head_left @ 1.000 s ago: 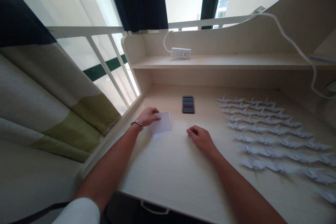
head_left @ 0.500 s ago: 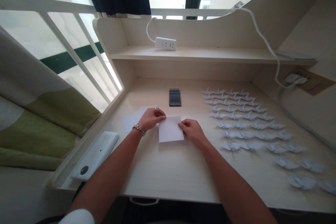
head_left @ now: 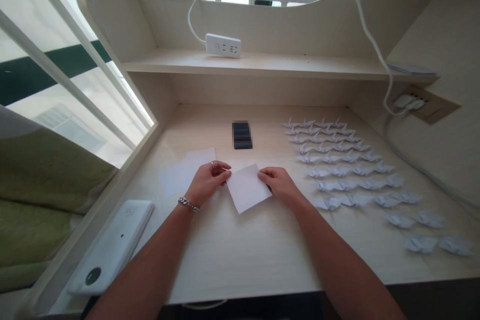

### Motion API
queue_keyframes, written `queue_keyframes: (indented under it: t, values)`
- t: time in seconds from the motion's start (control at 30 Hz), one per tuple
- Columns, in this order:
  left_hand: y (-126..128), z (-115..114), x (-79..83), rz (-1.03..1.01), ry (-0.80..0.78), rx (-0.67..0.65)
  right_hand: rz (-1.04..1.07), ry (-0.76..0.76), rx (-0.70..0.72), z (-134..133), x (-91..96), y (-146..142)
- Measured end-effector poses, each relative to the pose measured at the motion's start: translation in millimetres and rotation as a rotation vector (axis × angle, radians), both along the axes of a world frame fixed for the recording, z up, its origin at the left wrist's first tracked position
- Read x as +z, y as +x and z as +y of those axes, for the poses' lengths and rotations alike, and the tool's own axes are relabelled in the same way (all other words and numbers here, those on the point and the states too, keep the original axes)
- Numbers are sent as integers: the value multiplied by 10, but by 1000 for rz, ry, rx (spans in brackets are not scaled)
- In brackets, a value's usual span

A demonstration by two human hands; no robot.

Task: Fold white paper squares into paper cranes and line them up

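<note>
Between my two hands is a square sheet of white paper, turned at an angle above the desk. My left hand, with a ring and a chain bracelet, pinches its left corner between thumb and fingers. On the opposite side, my right hand grips the upper right edge, its lower fingers partly hidden behind the sheet. More white paper sheets lie flat on the desk, just behind and left of my left hand. Several rows of folded white paper cranes stand to the right of my right hand.
A dark, blurred rectangular object lies beyond the paper. At the desk's left edge rests a white device. Above, a shelf carries a white power strip, and a white cable runs down to a wall socket.
Both hands have turned the sheet, so its edges now slant where they were nearly square to me. The head view has shifted, with the desk appearing closer.
</note>
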State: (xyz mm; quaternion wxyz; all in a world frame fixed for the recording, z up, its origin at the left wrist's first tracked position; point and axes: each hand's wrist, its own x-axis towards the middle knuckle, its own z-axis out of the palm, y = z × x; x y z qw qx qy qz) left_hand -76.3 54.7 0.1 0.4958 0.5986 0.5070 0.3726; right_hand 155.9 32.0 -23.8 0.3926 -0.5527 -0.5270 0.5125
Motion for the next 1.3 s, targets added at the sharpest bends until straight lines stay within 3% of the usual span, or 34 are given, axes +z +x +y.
queue_keyframes:
  t: [0.17, 0.47, 0.63, 0.97, 1.3]
  values:
    - [0, -11, -21, 44, 18, 29, 36, -42, 17, 29, 13, 62]
    - [-1, -54, 18, 201, 159, 217, 36, -93, 20, -14, 141, 28]
    - [88, -136, 70, 237, 93, -12, 61, -56, 76, -55, 109, -21]
    - [22, -131, 65, 284, 107, 102, 54, -79, 110, -75, 79, 13]
    - [20, -171, 79, 141, 46, -26, 49, -42, 99, -61, 28, -40]
